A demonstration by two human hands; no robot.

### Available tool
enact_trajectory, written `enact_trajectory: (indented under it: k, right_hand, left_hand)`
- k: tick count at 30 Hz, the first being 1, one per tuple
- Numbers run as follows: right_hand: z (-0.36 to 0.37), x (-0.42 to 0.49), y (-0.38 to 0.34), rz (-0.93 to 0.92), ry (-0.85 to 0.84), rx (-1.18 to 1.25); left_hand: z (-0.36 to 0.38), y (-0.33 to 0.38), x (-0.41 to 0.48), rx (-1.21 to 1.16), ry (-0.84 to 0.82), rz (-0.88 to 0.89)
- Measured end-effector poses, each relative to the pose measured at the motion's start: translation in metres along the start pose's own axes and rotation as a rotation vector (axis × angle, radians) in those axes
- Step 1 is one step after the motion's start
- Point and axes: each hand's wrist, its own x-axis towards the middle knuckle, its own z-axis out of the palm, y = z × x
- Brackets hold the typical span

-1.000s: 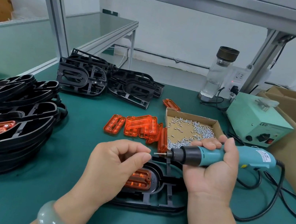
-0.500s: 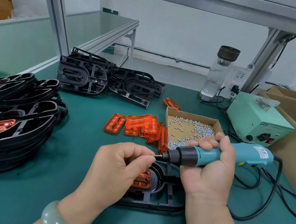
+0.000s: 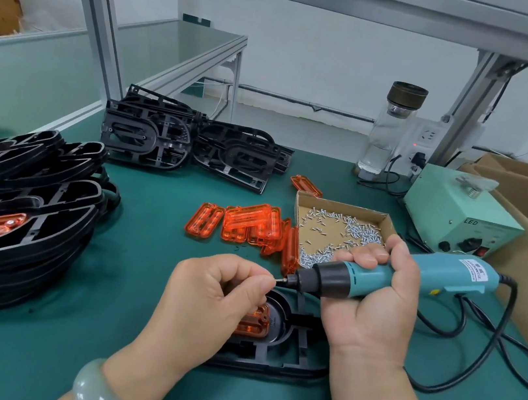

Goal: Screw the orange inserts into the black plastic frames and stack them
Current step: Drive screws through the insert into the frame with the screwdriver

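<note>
One glossy black frame [image 3: 269,358] lies on the green surface [image 3: 127,282] beneath both hands, a single translucent orange insert [image 3: 252,323] seated in its oval opening. The left hand [image 3: 206,301] has its grip pinched on what seems a screw [image 3: 275,280] at the screwdriver [image 3: 381,279] tip. The right hand [image 3: 373,308] has its grip wrapped around the barrel. Two bare-frame piles [image 3: 191,148] stand behind.

Within one second, I brought the left grip [image 3: 207,297] and the screwdriver [image 3: 363,280] together: the curled fingertips [image 3: 262,283], previously apart from the bit tip, contacted it. The screwdriver tilted slightly, tip down. The left grip covered more of the orange insert [image 3: 252,323] than before.
</note>
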Motion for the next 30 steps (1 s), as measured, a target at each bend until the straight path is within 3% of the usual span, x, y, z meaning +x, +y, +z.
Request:
enact_trajectory:
  k: [11, 15, 23, 30]
  right_hand:
    - [-0.002, 0.0, -0.002, -0.013, -0.009, -0.016]
    - [-0.005, 0.004, -0.007, -0.043, -0.001, -0.069]
    - [-0.008, 0.008, -0.012, -0.062, -0.031, -0.168]
    - [-0.008, 0.007, -0.011, -0.103, -0.098, -0.318]
  left_hand:
    - [-0.007, 0.0, 0.002, -0.019, -0.052, 0.009]
    - [-0.024, -0.007, 0.009, 0.234, -0.064, -0.001]
    - [-0.02, -0.01, 0.008, 0.73, -0.357, 0.099]
    - [-0.009, -0.009, 0.005, 0.774, -0.39, 0.116]
